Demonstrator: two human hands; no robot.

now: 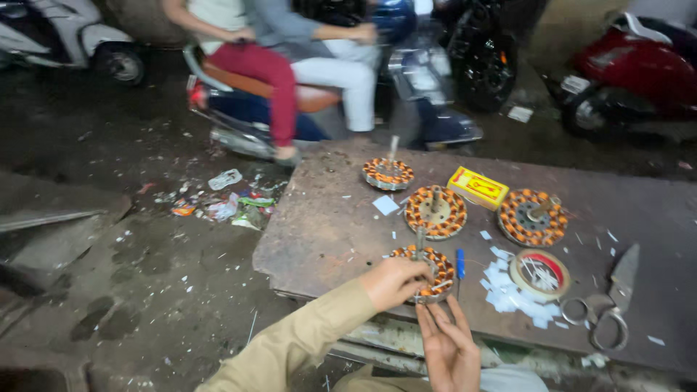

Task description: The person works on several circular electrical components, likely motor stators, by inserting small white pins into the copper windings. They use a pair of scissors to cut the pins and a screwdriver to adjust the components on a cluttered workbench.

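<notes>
Low centre: left hand (396,282) holds the copper-wound stator (425,271) steady at the counter (327,232) edge; right hand (446,347) grip empty, fingers straight beneath it.

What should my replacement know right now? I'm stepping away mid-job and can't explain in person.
Left hand: grip closed over the near stator at the table edge.
Right hand: open, fingertips at that stator's rim.
Nearby: blue-handled tool, paper slips, tape roll, scissors.
Done: three other stators lie wound further back, beside a yellow box.
Left: the near stator is in hand; its progress cannot be told.
</notes>
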